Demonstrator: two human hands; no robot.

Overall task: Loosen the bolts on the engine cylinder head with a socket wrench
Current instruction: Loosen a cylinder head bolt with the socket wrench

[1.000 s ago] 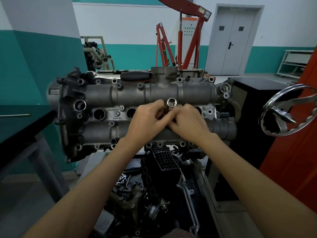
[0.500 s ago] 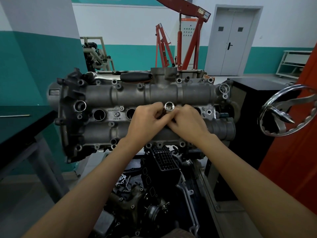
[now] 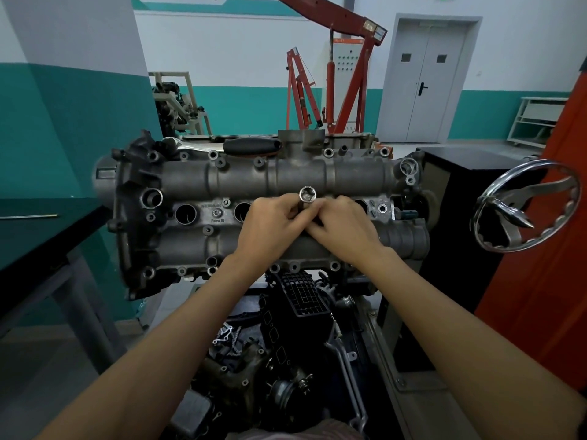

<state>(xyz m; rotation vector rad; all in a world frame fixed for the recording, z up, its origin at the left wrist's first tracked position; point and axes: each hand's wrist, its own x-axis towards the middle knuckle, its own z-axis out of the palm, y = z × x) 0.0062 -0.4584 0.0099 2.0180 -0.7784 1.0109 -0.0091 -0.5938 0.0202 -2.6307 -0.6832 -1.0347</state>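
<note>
Two hands together over the middle of the cast grey, rough cylinder head [image 3: 286, 176], long axis left to right: left hand [image 3: 270, 230] and right hand [image 3: 343, 231] both pinching a shiny round steel socket [image 3: 307, 195], open end facing up toward the camera

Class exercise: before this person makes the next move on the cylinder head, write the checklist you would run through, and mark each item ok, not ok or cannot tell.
1. Socket held: ok, left hand and right hand both pinch it.
2. Socket seated on a bolt: cannot tell, fingers hide its lower end.
3. Ratchet wrench attached: not ok, it lies on the far edge of the cylinder head.
4. Socket's drive opening clear: ok, faces up, open.
5. Handwheel out of the way: ok, off to the right.
</note>
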